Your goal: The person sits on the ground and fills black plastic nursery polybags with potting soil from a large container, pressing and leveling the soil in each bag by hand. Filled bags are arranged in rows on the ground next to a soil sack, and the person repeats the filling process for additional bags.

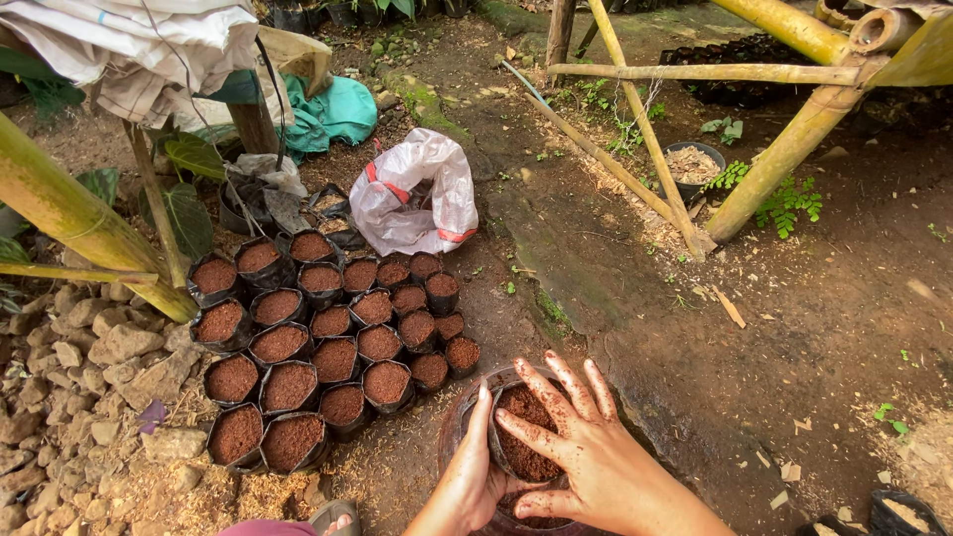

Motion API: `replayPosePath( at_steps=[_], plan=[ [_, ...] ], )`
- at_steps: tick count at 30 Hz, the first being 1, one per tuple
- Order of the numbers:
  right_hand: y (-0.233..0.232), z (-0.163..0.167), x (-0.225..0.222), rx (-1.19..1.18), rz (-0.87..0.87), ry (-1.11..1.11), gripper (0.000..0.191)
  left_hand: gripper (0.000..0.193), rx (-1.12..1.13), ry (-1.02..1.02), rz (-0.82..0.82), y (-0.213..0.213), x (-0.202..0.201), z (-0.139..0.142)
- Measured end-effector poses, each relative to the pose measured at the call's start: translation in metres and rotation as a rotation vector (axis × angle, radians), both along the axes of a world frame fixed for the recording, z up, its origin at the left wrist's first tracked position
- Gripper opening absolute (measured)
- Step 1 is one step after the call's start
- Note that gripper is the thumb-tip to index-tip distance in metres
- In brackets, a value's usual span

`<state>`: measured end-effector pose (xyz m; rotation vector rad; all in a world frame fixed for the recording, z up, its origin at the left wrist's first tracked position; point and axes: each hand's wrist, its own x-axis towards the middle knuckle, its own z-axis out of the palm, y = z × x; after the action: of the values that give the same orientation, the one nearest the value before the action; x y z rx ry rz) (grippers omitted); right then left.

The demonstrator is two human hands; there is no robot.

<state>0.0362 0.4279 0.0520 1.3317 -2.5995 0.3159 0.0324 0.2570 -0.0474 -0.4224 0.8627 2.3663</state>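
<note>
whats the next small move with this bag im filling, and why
Probably set it down beside the filled bags. The black bag looks full of brown mix to its rim, the right hand lies spread over the top, and the left hand cups its side.

Damp brown earth floor is spreading across the frame's right under soft daylight, while bamboo poles are crossing the upper right and grey stones are piling at lower left.
</note>
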Motion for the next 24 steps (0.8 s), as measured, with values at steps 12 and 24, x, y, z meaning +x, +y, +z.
replayPosePath(
  at_steps=[12, 24],
  plan=[
    [0.004, -0.003, 0.002, 0.004, -0.045, 0.058, 0.095, 0.087, 0.043, 0.008, 0.003, -0.003, -0.001, -0.005],
    [-0.003, -0.015, 0.004, 0.024, -0.076, 0.055, 0.099, 0.079, 0.007, 0.024, 0.027, 0.001, 0.006, 0.006]
  ],
)
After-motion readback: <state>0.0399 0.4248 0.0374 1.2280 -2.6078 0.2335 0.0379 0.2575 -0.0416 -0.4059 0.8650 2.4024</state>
